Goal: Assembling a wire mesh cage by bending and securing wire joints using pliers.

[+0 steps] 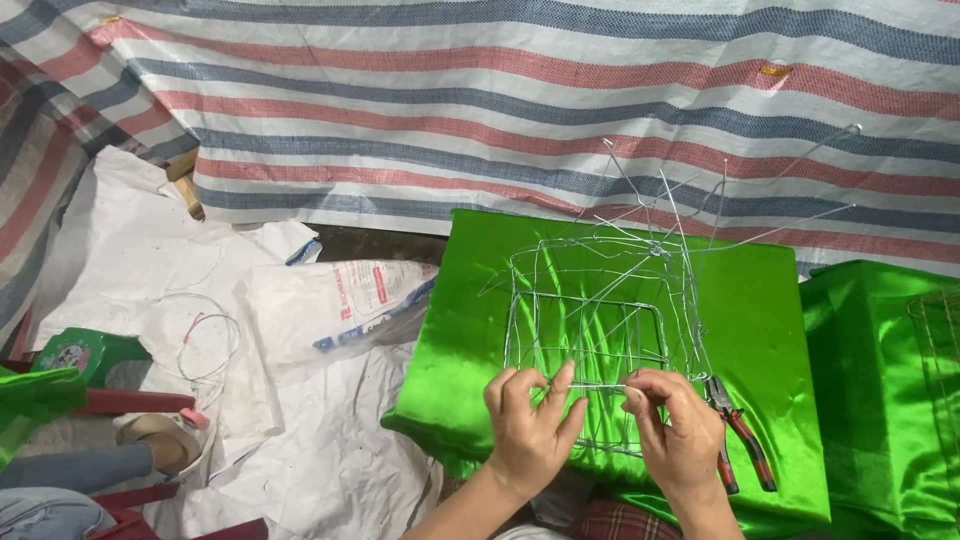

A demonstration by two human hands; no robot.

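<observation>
Our left hand (528, 425) & right hand (675, 430), lower center of frame, pinch a thin wire strand of the wire frame (590, 330), center-right on green cloth (760, 330); pliers (740, 440) just right of our right hand.

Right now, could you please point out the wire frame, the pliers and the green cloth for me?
wire frame (590, 310), head view, on a strand inside the square.
pliers (745, 440), head view, on a red handle.
green cloth (760, 300), head view, on the bare part right of the frame.
</observation>
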